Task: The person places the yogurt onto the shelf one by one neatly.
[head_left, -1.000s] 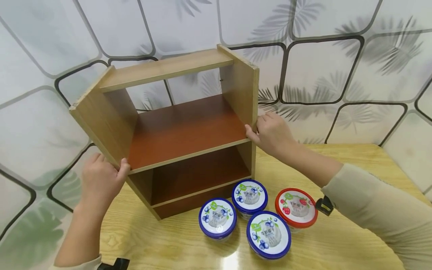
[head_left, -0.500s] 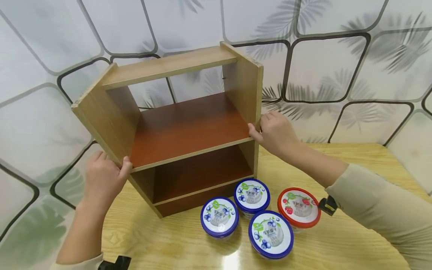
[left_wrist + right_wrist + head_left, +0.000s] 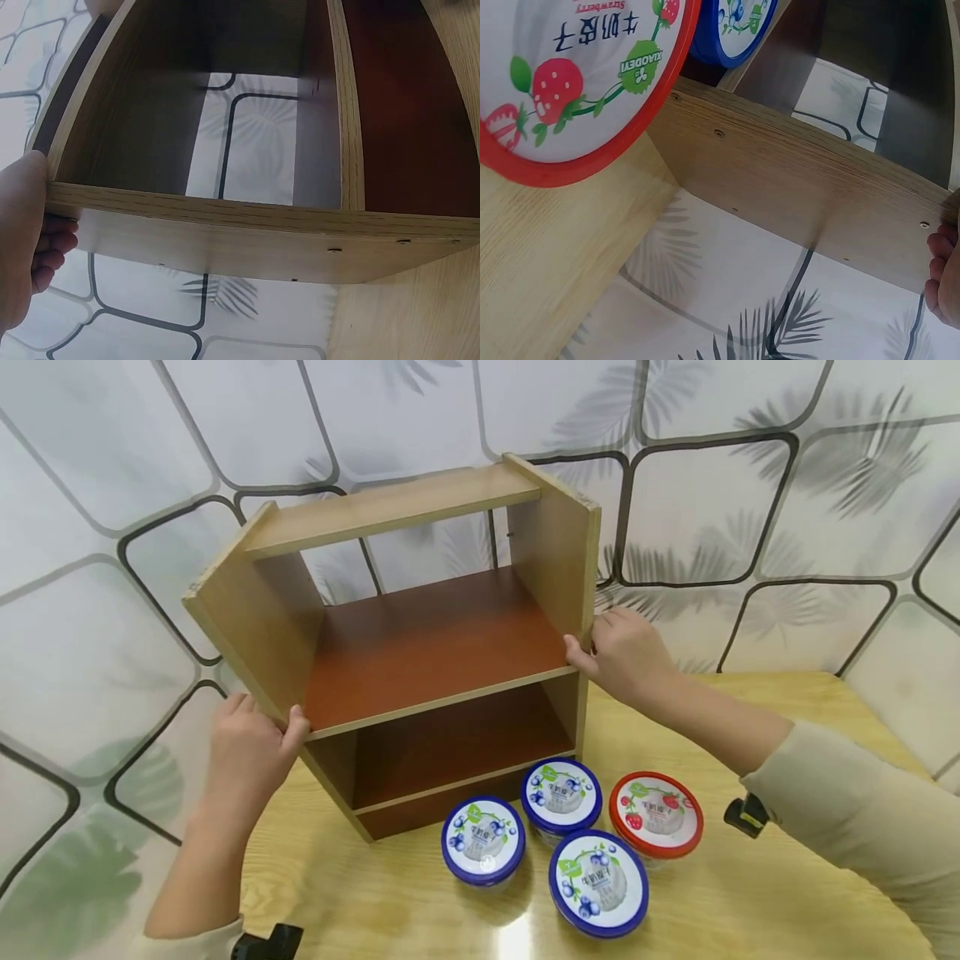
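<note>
Small two-tone shelf unit, wood-coloured sides and red-brown boards, stands on the wood-grain table in front of the patterned wall, set a bit askew to the person. Left hand grips its left side panel at about middle-board height, thumb on the front edge, fingers curled round the outside. Right hand holds the right side panel the same way, slightly above the middle board. Both sleeves are beige; a black device sits at the right cuff. Four round lidded tubs stand in front, toward the right end: blue-lidded blueberry tub on the left, another blueberry tub just before the unit's right front corner, a third blueberry tub nearest me, and the red-lidded strawberry tub rightmost. They're close together; can't tell whether any touch. Screw heads show on the outer side panels in the wrist views.
</note>
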The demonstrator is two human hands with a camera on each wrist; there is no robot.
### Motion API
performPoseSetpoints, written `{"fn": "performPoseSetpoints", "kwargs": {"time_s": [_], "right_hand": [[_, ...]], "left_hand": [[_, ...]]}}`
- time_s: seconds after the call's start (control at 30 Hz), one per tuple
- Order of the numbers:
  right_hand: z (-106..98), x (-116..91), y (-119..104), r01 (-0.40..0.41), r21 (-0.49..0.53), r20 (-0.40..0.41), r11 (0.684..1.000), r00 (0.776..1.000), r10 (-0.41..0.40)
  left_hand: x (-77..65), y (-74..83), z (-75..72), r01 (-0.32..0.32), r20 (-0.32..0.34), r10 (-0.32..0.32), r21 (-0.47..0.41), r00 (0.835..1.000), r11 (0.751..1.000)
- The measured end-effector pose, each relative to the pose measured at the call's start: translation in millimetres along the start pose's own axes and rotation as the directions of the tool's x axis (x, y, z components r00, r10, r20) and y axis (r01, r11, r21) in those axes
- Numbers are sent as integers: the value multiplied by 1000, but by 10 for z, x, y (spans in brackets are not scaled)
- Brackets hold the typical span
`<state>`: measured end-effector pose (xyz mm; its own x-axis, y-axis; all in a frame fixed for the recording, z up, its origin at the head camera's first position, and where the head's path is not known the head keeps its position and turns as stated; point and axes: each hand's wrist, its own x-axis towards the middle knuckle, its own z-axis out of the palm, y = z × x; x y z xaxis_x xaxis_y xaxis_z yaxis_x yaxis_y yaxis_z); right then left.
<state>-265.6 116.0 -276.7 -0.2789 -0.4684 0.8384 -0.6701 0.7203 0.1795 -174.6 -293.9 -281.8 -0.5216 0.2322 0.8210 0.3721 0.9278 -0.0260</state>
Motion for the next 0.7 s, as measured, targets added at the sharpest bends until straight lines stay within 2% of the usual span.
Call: {"fn": "performPoseSetpoints", "kwargs": {"time_s": [0.2,0.47,0.7], "right_hand": [[-25,-56,38,-2,0,-16,1000,1000,2],[-77,-121,98,2,-2,-11,1000,1000,-2],[-152,-147,137,-4,-15,-17,1000,1000,3]], "left_hand": [[19,33,56,-11,-3,11,5,1000,1000],[56,69,141,-23,-14,22,-34,1000,999],[93,104,179,-25,1,25,-34,1000,999]]}}
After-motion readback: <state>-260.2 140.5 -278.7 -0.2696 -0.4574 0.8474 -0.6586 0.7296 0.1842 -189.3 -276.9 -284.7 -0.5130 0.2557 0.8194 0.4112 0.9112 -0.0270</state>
